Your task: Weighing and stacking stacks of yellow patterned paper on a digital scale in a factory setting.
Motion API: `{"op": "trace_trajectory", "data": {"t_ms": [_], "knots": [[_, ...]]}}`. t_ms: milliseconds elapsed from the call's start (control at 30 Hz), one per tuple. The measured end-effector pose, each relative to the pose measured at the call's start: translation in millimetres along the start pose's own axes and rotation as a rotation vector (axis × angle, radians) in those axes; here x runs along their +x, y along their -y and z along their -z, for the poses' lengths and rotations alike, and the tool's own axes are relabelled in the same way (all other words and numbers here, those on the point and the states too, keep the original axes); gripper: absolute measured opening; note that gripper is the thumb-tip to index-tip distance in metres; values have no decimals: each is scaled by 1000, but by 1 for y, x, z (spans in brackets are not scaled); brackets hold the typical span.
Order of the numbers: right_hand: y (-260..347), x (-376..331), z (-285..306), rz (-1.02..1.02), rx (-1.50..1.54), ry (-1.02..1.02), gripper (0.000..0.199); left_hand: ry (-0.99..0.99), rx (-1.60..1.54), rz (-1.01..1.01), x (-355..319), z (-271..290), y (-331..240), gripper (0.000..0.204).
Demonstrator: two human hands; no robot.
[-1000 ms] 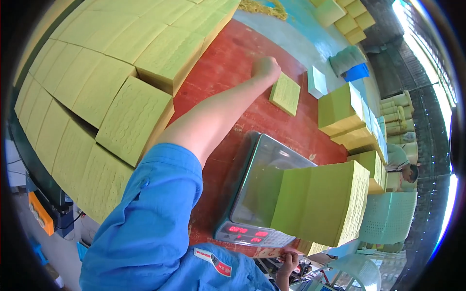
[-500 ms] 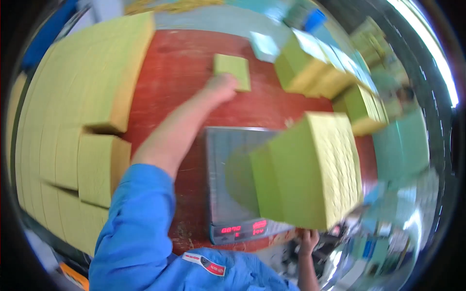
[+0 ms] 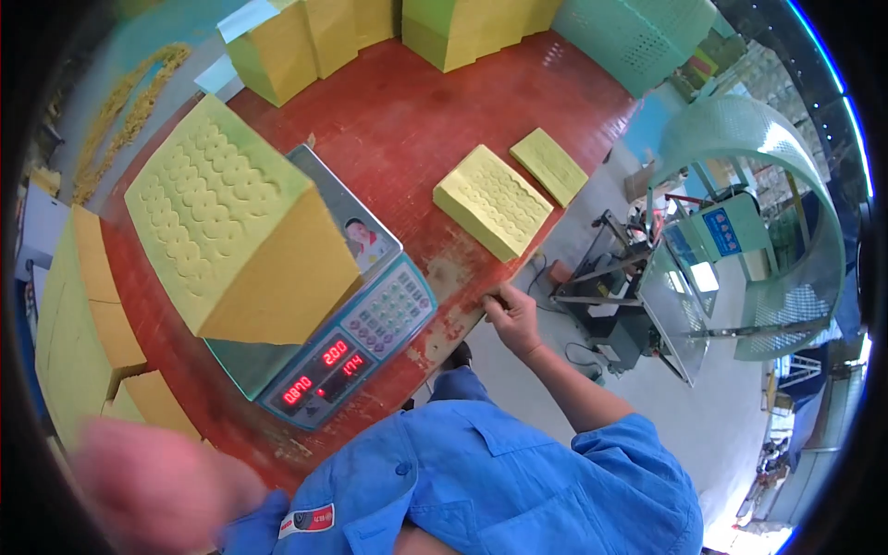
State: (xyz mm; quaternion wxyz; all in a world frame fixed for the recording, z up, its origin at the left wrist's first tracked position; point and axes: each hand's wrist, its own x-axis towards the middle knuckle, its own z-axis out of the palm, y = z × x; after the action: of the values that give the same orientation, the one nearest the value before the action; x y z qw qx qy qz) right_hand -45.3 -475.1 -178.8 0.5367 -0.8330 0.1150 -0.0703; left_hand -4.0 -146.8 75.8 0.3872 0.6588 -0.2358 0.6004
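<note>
A tall block of stacked yellow-green foam sheets (image 3: pixel 231 213) stands on a grey digital scale (image 3: pixel 370 324) with a red lit display, on a red wooden table (image 3: pixel 416 111). My left hand (image 3: pixel 148 486) is a blur at the lower left, close to the camera, near the table's front corner; its fingers cannot be made out. My right hand (image 3: pixel 509 316) is at the table's near edge, right of the scale, fingers curled onto the edge. A thick foam pad (image 3: pixel 495 199) and a thin one (image 3: pixel 550 165) lie beyond it, apart from both hands.
More foam stacks stand at the table's far side (image 3: pixel 277 46) and along its left (image 3: pixel 83 314). A green mesh basket (image 3: pixel 638 37) sits at the far right corner. On the floor to the right are a metal-framed machine (image 3: pixel 638 296) and a curved mesh guard (image 3: pixel 786 185).
My left arm, stretched across the table to a small pad, has pulled back to the lower left. The view has swung round. My right hand stays at the table edge.
</note>
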Motion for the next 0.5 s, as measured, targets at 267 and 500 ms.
{"op": "trace_trajectory", "data": {"t_ms": [267, 500], "knots": [[-35, -3, 25, 200, 131, 129, 8, 914, -221, 152, -164, -210, -107, 27], [-61, 18, 104, 132, 320, 338, 11, 1228, 407, 203, -216, -291, -106, 44]]}}
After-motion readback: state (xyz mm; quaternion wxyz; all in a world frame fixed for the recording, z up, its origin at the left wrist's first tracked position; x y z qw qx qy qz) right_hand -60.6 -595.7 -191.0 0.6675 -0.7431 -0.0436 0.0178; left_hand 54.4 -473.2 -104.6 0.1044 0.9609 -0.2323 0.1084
